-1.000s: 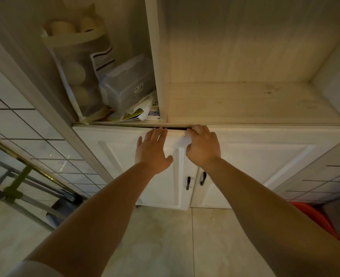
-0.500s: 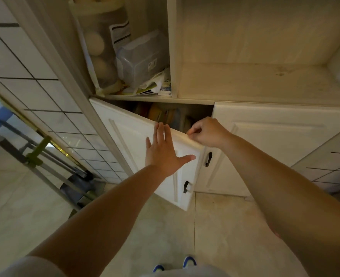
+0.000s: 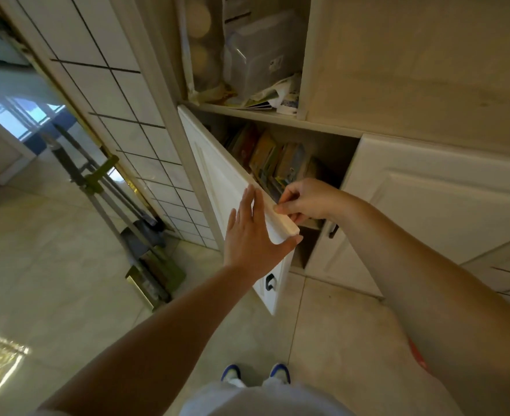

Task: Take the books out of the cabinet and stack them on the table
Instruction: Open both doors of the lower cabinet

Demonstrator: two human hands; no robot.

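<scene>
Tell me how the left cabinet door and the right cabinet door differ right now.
The left door is swung open, exposing the books; the right door is shut. The left hand lies flat on the left door and the right hand pinches its top edge; nothing touches the right door. Both are white, panelled, with dark handles.

The label on the plastic container is too blurred to read.
</scene>
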